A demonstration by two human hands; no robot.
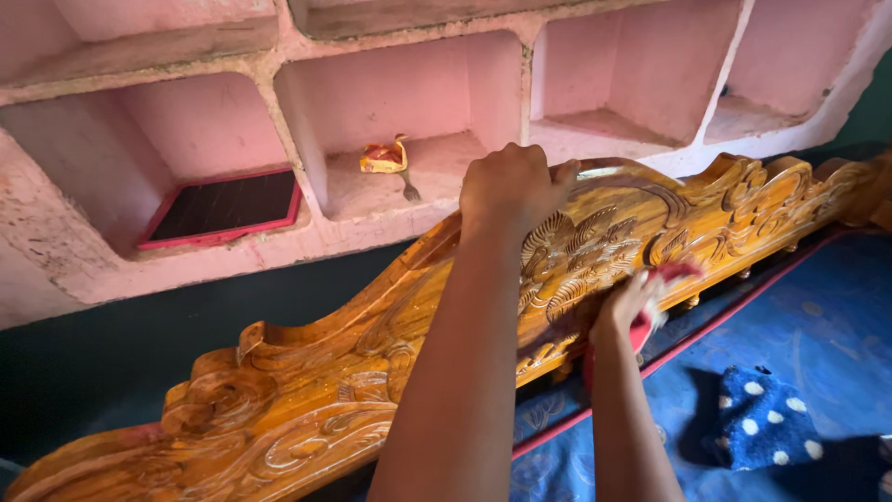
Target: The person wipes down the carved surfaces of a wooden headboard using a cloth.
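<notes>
Your left hand is closed over the top edge of the carved wooden panel, fingers curled down on the far side, and it holds the piece firm. The panel is long, glossy and orange-brown, and it leans against the pink wall shelves, going from the near left up to the far right. Your right hand is closed around a red cloth and presses it on the carved front, just right of the fan-shaped ornament.

To do this rubbing well, I think you should keep the left hand where it is, so the panel does not slide along the wall. Work the cloth into the deep grooves with small strokes that follow the carving, not across it. Press lightly on the thin raised edges, because they could catch the cloth.

On the blue mat at the near right lies a dark blue dotted cloth, well apart from both hands.
</notes>
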